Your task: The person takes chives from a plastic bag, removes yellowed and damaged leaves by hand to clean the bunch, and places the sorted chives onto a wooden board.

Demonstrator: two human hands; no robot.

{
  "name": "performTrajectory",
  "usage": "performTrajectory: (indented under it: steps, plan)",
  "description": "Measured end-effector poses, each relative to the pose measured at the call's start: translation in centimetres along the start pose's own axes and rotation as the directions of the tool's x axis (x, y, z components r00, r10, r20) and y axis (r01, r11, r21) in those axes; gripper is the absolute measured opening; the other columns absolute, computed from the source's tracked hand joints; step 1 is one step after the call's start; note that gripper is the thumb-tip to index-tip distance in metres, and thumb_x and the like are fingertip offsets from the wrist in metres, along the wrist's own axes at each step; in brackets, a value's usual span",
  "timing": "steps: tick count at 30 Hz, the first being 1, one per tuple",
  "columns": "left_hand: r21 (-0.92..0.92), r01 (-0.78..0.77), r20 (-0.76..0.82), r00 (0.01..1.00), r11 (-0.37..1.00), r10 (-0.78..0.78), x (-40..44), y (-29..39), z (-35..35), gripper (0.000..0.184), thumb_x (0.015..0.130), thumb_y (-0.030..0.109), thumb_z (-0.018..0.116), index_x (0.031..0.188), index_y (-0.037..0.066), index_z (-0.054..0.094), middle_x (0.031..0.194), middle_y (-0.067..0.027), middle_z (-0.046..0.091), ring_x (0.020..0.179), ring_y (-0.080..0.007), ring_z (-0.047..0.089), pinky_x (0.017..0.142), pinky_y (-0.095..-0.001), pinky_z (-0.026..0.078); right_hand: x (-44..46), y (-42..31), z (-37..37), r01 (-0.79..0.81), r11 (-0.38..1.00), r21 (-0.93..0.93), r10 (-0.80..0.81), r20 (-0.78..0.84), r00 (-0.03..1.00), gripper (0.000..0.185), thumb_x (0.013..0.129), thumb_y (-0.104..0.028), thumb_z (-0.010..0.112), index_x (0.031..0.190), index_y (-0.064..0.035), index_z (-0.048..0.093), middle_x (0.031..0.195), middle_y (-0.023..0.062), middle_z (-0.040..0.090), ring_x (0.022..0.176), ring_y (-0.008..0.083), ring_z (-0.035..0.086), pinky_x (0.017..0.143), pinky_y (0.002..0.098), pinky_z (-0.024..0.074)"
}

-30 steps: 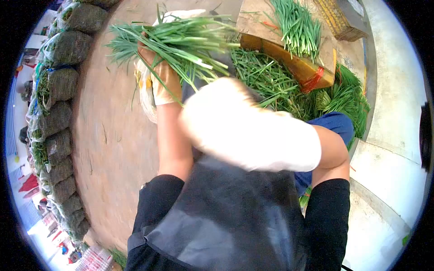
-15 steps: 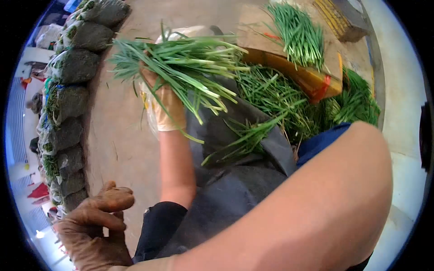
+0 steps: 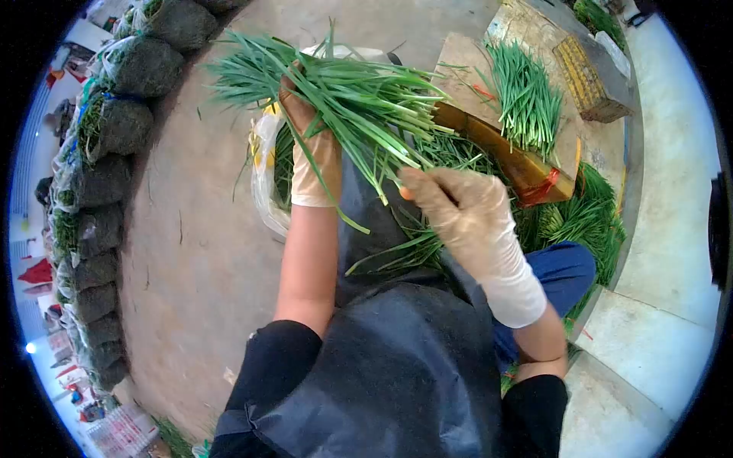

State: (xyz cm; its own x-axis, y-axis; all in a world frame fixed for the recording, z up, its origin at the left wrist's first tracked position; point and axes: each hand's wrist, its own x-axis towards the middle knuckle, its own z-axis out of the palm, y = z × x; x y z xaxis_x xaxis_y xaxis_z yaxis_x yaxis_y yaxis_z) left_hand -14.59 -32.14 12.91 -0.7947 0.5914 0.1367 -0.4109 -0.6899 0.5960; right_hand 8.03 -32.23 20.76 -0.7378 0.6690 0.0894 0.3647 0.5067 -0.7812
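Gripping a bundle of green stalks (image 3: 347, 95), the gloved left hand (image 3: 313, 149) curls around it above the apron (image 3: 397, 359), pale ends toward the right hand (image 3: 467, 217). The right hand, also gloved, has its fingertips drawn together near those ends, beside an orange piece (image 3: 406, 194); whether it pinches this cannot be told. Loose stalks (image 3: 405, 256) lie across the apron; another bunch (image 3: 527, 99) rests on a board (image 3: 458, 65).
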Motion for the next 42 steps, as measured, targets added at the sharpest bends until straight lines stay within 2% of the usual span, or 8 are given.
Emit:
performTrajectory:
  steps: [1,6,13,19,21,25,30,42]
  plan:
    - [-0.002,-0.024,0.001,1.000,1.000,0.024,0.7,-0.6,-0.8,0.018,0.087,0.025,0.056,0.084,0.008,0.060,0.076,-0.0057,0.062,0.065,-0.0183,0.063,0.058,-0.0324,0.054,-0.6,0.9,0.5,-0.353,0.863,0.362,0.315,0.162,0.935,0.037,0.086,-0.037,0.065,0.089,-0.0007,0.070,0.050,-0.0033,0.044,0.047,0.0062,0.040,0.044,0.0232,0.0314]
    - [-0.204,0.023,-0.181,0.982,0.979,-0.060,0.9,-2.0,0.3,0.019,0.089,0.024,0.051,0.082,0.008,0.059,0.073,-0.0029,0.060,0.062,-0.0167,0.061,0.056,-0.0311,0.053,0.5,1.9,3.8,-0.454,0.706,0.544,0.347,0.292,0.891,0.039,0.086,-0.037,0.066,0.097,0.0001,0.068,0.058,-0.0039,0.047,0.050,0.0044,0.038,0.046,0.0202,0.0277]
    - [0.090,-0.038,-0.076,0.996,0.995,0.045,0.3,-1.5,0.3,0.017,0.089,0.021,0.051,0.078,0.009,0.055,0.069,-0.0048,0.059,0.057,-0.0162,0.059,0.053,-0.0285,0.051,0.0,5.1,7.4,-0.164,0.434,0.886,0.405,-0.029,0.914,0.031,0.087,-0.026,0.065,0.105,0.0000,0.066,0.081,0.0018,0.063,0.068,0.0077,0.053,0.064,0.0213,0.0408]
    - [0.256,-0.007,-0.171,0.984,0.967,0.052,0.1,-1.8,0.0,0.027,0.087,0.034,0.053,0.083,0.008,0.056,0.073,-0.0045,0.058,0.064,-0.0172,0.060,0.058,-0.0296,0.051,-2.7,7.4,3.7,0.072,0.427,0.902,0.303,-0.217,0.928,0.020,0.088,-0.021,0.063,0.093,-0.0029,0.071,0.084,0.0017,0.065,0.077,0.0104,0.054,0.077,0.0242,0.0413]
    - [0.116,-0.037,-0.042,0.998,0.993,0.042,-0.5,-0.8,-0.3,0.022,0.093,0.023,0.048,0.095,0.004,0.059,0.082,-0.0061,0.060,0.073,-0.0163,0.060,0.066,-0.0284,0.053,-3.5,8.8,1.5,-0.220,0.639,0.737,0.281,0.042,0.959,0.019,0.087,-0.020,0.063,0.093,-0.0041,0.071,0.083,0.0018,0.066,0.078,0.0134,0.057,0.077,0.0264,0.0434]
    - [0.145,-0.132,-0.035,0.990,0.981,0.138,-1.0,-1.4,0.1,0.029,0.090,0.034,0.050,0.090,0.006,0.056,0.079,-0.0056,0.059,0.070,-0.0181,0.061,0.065,-0.0290,0.053,-2.9,6.3,1.6,-0.086,0.976,0.199,0.107,-0.100,0.989,0.021,0.086,-0.022,0.065,0.095,-0.0047,0.070,0.082,0.0107,0.067,0.077,0.0196,0.062,0.072,0.0306,0.0479]
    - [0.409,-0.158,0.011,0.986,0.899,0.168,-3.1,-1.3,1.1,0.042,0.094,0.026,0.051,0.127,0.002,0.040,0.107,-0.0079,0.056,0.092,-0.0187,0.058,0.080,-0.0312,0.052,0.7,5.2,5.6,-0.290,0.806,0.517,0.332,0.012,0.943,0.030,0.084,-0.033,0.065,0.091,-0.0034,0.070,0.074,0.0096,0.065,0.065,0.0156,0.059,0.061,0.0264,0.0450]
    - [0.213,-0.116,-0.060,0.989,0.970,0.132,-1.9,-1.2,0.2,0.031,0.092,0.026,0.051,0.112,0.003,0.048,0.099,-0.0092,0.058,0.085,-0.0202,0.060,0.077,-0.0325,0.053,1.1,5.1,7.0,-0.303,0.415,0.858,0.441,0.101,0.892,0.016,0.081,-0.015,0.071,0.090,-0.0007,0.070,0.064,-0.0023,0.058,0.045,0.0037,0.040,0.042,0.0193,0.0287]
